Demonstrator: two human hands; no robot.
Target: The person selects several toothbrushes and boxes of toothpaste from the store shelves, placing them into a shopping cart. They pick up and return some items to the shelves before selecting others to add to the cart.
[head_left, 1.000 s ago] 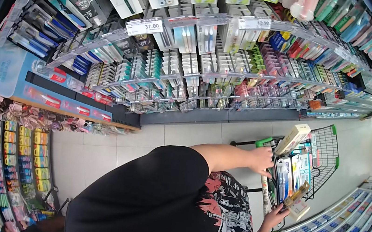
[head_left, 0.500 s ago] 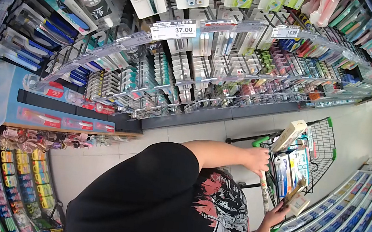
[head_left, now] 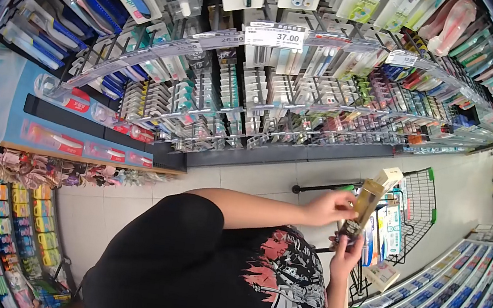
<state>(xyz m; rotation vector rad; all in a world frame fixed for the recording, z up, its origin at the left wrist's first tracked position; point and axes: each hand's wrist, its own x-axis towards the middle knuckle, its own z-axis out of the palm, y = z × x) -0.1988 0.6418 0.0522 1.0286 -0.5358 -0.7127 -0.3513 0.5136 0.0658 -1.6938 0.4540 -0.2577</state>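
A slim gold-and-black package point(head_left: 368, 198) is held up at a tilt over the near end of the shopping cart point(head_left: 425, 202). My right hand point(head_left: 346, 254) grips its dark lower end from below. My left hand point(head_left: 331, 209) is closed at the package's side, its fingertips on the edge. Just behind the package, a cream-white box point(head_left: 389, 176) stands upright in the cart. Blue-and-white packs point(head_left: 395, 233) lie beside it, partly covered by the package and my right hand. Another cream box point(head_left: 381, 275) sits at the cart's right side.
A long rack of hanging toothbrush packs point(head_left: 304, 93) with price tags point(head_left: 274, 35) runs along my left. Shelves of small boxes point(head_left: 438, 304) curve along the right. Pale floor tiles point(head_left: 255, 183) show between. A blue display stand point(head_left: 10, 104) is at the left.
My left hand has left the cart handle and come onto the package. My right hand has brought the package up and left, and the package now stands more upright. The view has shifted slightly.
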